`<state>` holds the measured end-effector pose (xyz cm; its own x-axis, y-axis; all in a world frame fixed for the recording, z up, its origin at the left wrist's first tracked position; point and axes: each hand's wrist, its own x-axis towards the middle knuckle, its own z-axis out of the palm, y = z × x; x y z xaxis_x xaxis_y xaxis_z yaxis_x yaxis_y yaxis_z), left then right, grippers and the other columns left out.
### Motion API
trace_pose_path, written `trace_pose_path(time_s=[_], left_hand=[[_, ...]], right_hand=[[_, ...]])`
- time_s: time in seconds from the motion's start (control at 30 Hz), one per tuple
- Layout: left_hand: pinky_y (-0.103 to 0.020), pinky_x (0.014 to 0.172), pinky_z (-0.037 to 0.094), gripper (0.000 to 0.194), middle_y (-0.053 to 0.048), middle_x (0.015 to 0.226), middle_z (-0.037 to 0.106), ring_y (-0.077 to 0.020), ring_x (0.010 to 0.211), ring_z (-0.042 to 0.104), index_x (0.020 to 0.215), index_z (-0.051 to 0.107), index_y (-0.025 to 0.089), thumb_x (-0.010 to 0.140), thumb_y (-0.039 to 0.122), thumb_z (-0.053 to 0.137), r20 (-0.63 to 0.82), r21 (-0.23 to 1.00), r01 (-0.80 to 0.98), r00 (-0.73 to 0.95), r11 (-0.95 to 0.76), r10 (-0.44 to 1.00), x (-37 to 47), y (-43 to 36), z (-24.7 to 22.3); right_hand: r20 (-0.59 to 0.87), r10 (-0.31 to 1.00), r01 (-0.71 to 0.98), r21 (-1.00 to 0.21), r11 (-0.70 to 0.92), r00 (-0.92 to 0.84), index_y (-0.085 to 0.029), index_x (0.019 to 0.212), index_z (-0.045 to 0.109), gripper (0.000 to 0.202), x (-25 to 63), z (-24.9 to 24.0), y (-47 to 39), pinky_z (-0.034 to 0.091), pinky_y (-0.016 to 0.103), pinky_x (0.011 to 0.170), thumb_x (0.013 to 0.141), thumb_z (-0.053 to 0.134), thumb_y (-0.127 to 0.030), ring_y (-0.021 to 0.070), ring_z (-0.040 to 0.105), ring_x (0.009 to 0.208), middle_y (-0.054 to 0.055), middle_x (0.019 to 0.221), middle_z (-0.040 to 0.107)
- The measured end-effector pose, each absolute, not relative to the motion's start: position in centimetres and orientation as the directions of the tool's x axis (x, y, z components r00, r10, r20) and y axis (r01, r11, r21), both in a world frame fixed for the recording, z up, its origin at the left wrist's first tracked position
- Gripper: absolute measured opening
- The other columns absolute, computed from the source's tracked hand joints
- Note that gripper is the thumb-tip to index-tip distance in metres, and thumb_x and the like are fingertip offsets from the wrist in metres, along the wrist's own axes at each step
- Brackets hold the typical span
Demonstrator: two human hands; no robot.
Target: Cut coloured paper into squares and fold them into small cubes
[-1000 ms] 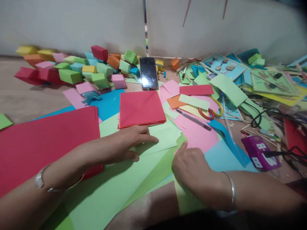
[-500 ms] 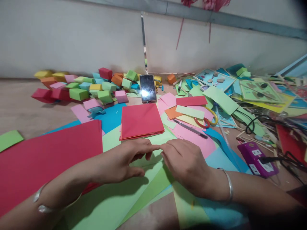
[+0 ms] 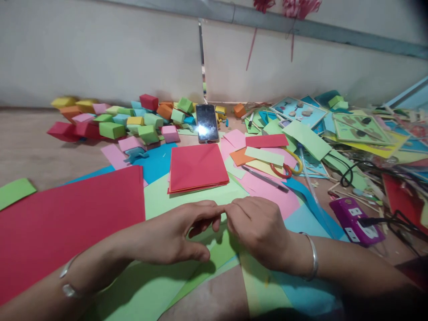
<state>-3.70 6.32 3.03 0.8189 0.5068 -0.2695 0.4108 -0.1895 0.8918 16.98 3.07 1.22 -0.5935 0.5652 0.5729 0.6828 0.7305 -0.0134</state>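
Observation:
Above the light green paper, my left hand reaches in from the left with its thumb apart and its index finger stretched out. The tip of that finger is pinched by my right hand, whose fingers are closed. A stack of red square papers lies just beyond both hands, untouched. Large red sheets are spread at the left, partly under my left forearm.
Folded paper blocks are heaped at the back left. A phone stands behind the stack. On the right are scissors, a pen, paper scraps, a purple power socket and black cables.
My left hand has shifted slightly right, its thumb further from the index finger. My right hand still pinches that fingertip. The view has moved slightly.

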Motion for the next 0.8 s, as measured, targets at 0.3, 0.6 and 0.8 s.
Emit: trace_pose_path(time_s=[0.3, 0.6, 0.8], left_hand=[[-0.027, 0.065, 0.043, 0.039, 0.001, 0.089, 0.048, -0.0137, 0.073, 0.041, 0.110, 0.055, 0.021, 0.079, 0.037, 0.073, -0.242, 0.911, 0.381, 0.805, -0.160, 0.541, -3.5, 5.7, 3.2], [-0.027, 0.067, 0.044, 0.075, -0.001, 0.102, 0.049, -0.0126, 0.075, 0.042, 0.147, 0.034, 0.030, 0.083, 0.036, 0.070, -0.224, 0.942, 0.326, 0.781, -0.075, 0.583, -3.8, 5.6, 2.4], [-0.026, 0.061, 0.040, 0.027, 0.004, 0.080, 0.042, -0.0127, 0.069, 0.038, 0.098, 0.053, 0.020, 0.080, 0.032, 0.069, -0.232, 0.914, 0.381, 0.772, -0.140, 0.592, -3.3, 5.8, 2.7]], right_hand=[[0.617, 0.564, 0.704, -0.022, 0.710, -0.549, -0.018, 0.065, 0.059, 0.036, 17.0, 1.4, 3.1, 0.030, 0.031, 0.054, 0.097, 0.044, -0.011, 0.0150, 0.044, 0.055, 0.000, 0.056, 0.052], [0.628, 0.544, 0.753, 0.103, 0.650, -0.556, -0.016, 0.068, 0.057, 0.029, 17.8, 1.8, 5.0, 0.031, 0.031, 0.053, 0.093, 0.045, -0.006, 0.0137, 0.043, 0.057, 0.000, 0.059, 0.053], [0.620, 0.467, 0.599, 0.005, 0.801, -0.630, -0.013, 0.079, 0.063, 0.026, 17.7, 2.1, 4.2, 0.042, 0.029, 0.061, 0.097, 0.045, -0.010, 0.0150, 0.057, 0.068, 0.004, 0.069, 0.063]])
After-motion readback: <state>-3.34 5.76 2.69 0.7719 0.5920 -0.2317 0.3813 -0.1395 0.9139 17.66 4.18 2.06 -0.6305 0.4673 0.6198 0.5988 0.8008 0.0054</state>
